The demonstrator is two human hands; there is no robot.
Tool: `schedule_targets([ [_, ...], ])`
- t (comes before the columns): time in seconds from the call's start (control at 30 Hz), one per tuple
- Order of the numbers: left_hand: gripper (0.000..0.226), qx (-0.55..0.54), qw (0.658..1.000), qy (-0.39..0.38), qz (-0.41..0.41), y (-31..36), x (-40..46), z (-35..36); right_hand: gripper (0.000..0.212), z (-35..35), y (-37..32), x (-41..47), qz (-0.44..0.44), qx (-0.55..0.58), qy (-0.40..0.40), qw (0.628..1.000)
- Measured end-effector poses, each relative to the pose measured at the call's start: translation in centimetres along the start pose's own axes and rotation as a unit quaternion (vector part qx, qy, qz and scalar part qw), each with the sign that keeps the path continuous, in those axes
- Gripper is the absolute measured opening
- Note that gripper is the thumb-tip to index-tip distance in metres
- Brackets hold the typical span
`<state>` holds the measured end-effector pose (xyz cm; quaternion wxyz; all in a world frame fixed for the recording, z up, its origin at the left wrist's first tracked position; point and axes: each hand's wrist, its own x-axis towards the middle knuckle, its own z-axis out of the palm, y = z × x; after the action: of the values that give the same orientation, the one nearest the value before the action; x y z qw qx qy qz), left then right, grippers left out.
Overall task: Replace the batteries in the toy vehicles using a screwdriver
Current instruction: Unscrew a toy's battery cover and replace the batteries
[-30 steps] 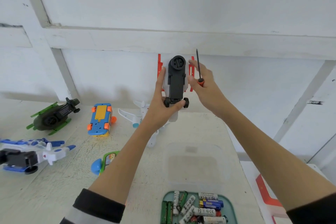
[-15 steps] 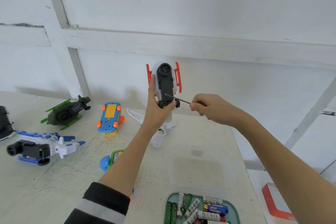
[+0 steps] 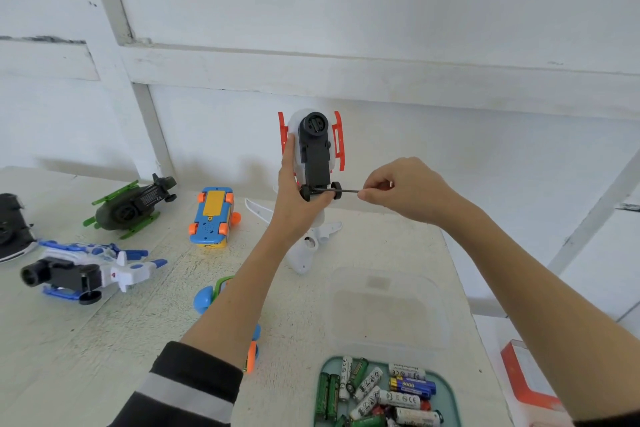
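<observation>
My left hand (image 3: 294, 198) grips a white toy helicopter (image 3: 314, 149) with red skids, held upright above the table, its black underside facing me. My right hand (image 3: 401, 189) pinches a thin screwdriver (image 3: 343, 190) held level; its tip reaches the toy's black base between the two small wheels, just above my left thumb. The handle is hidden in my fingers. A teal tray (image 3: 450, 395) of several batteries sits at the near edge.
On the white table (image 3: 104, 340) lie a green helicopter (image 3: 131, 204), a blue and orange car (image 3: 213, 215), a blue and white helicopter (image 3: 86, 270), a white plane (image 3: 308, 246) behind my left arm, and a clear lid (image 3: 388, 308). A red box (image 3: 526, 378) sits off the right edge.
My right hand turned the screwdriver from upright to level and brought its tip to the toy's base. The toy and both hands came lower in view.
</observation>
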<state>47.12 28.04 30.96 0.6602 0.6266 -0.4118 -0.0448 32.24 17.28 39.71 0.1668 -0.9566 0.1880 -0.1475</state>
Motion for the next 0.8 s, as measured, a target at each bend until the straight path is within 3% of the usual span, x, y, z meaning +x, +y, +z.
schedule_targets([
  [0.8, 0.102, -0.030, 0.999, 0.007, 0.010, -0.47, -0.41, 0.41, 0.025, -0.24, -0.64, -0.37, 0.031, 0.016, -0.002, 0.999],
])
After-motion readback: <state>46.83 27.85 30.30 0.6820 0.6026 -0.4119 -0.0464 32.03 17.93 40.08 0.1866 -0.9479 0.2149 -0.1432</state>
